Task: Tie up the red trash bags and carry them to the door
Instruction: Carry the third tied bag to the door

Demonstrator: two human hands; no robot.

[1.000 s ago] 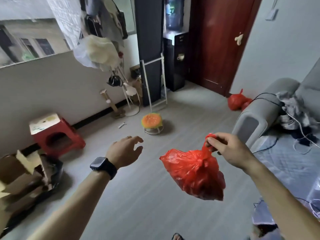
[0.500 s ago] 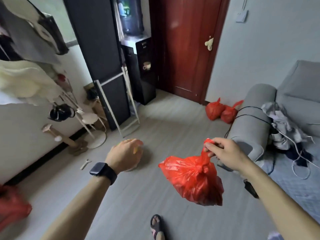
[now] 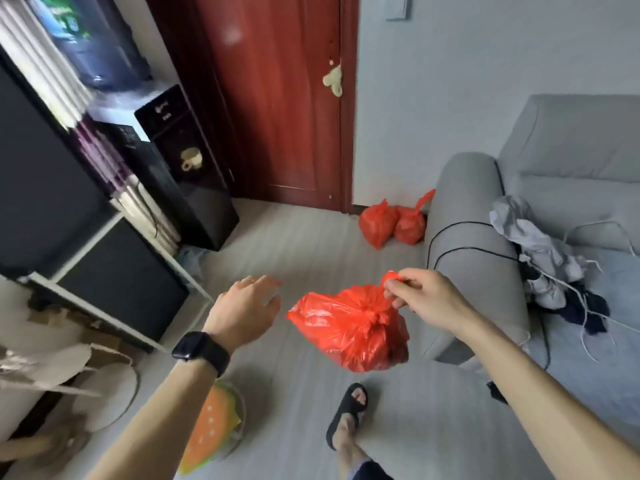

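The right hand [image 3: 426, 299] pinched the knotted neck of a red trash bag [image 3: 349, 330], which hung in the air above the floor [image 3: 294, 244], beside the sofa arm [image 3: 464, 209]. The left hand [image 3: 246, 310], a dark watch [image 3: 201, 351] on its wrist, was released, fingers loosely spread, near the bag but apart from it. Two more tied red bags [image 3: 377, 225] sat on the floor between the red door [image 3: 277, 98] and the sofa arm

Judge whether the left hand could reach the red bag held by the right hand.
Probably yes: the left hand is open beside the red bag, nothing between them; the right hand pinches its top.
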